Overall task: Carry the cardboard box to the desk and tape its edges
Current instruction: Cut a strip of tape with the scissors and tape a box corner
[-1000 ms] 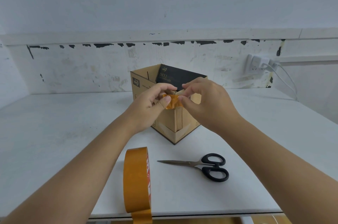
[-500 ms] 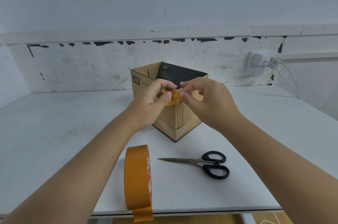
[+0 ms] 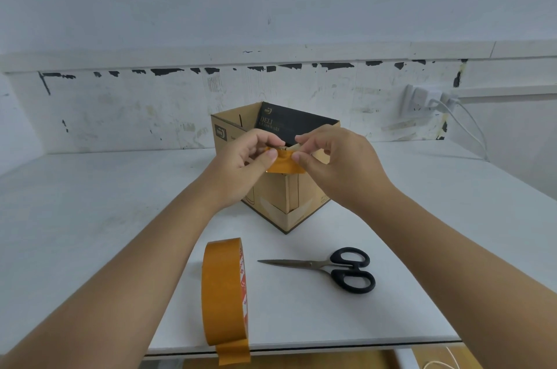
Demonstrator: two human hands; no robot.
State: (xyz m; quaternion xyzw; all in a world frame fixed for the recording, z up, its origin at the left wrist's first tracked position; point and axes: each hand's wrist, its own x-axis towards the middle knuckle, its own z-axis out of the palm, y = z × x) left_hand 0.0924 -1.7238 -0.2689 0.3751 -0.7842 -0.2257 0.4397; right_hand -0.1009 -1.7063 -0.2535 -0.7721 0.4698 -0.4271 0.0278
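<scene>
An open cardboard box (image 3: 283, 212) stands on the white desk (image 3: 90, 218), one corner facing me, with a black carton inside. My left hand (image 3: 241, 169) and my right hand (image 3: 340, 166) meet at the box's near top corner. Between them they pinch a short orange-brown tape strip (image 3: 284, 164), each thumb and forefinger holding one end. The strip sits at the corner's rim; whether it sticks there cannot be told. A roll of the same tape (image 3: 224, 290) stands on edge near the desk's front, its loose end hanging over the edge.
Black-handled scissors (image 3: 337, 269) lie shut on the desk right of the roll, blades pointing left. A wall socket with a plugged white cable (image 3: 434, 100) is at the back right. The desk's front edge runs just below the roll.
The strip, bunched between my fingers a second ago, is now stretched flatter and wider as my hands draw slightly apart at the box corner.
</scene>
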